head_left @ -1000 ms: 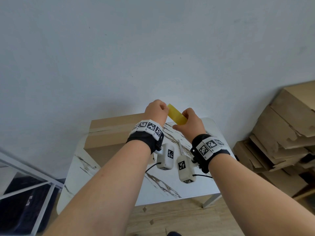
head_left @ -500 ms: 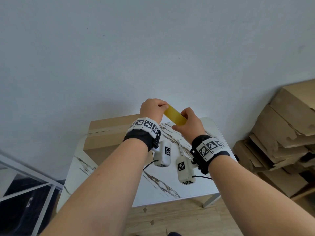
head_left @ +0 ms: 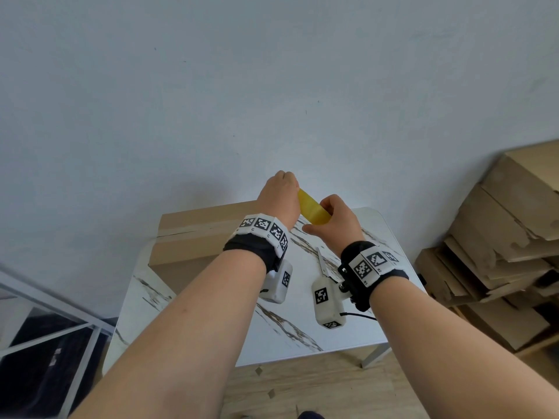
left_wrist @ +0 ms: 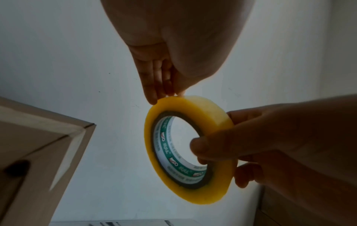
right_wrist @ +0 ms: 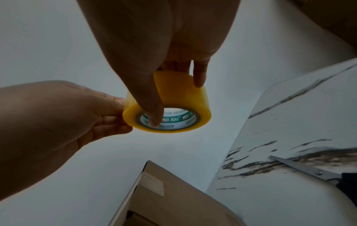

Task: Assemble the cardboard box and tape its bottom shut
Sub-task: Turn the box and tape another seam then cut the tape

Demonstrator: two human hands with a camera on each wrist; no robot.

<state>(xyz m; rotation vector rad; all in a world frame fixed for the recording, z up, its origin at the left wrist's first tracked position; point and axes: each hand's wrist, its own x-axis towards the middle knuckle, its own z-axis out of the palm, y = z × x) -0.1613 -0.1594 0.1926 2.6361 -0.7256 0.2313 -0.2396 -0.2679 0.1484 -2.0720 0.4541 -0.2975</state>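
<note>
A yellow tape roll (head_left: 313, 210) (left_wrist: 189, 149) (right_wrist: 168, 104) hangs in the air above the table's far edge, held between both hands. My right hand (head_left: 320, 220) grips it with the thumb (right_wrist: 150, 107) through the core and the fingers over the outside. My left hand (head_left: 287, 190) pinches the roll's outer rim with its fingertips (left_wrist: 154, 91). The brown cardboard box (head_left: 205, 234) (right_wrist: 173, 198) (left_wrist: 38, 145) stands on the table at the back left, under my left wrist, with a strip of tape along its top seam.
The white marble-patterned table (head_left: 302, 334) carries scissors (right_wrist: 309, 172) to the right of the box, below my right wrist. Flattened cardboard (head_left: 508, 243) is stacked on the floor at right. A white metal rack (head_left: 60, 328) stands at left. The wall is close behind.
My left hand has shifted slightly on the roll's rim. The roll stays held between both hands at about the same height.
</note>
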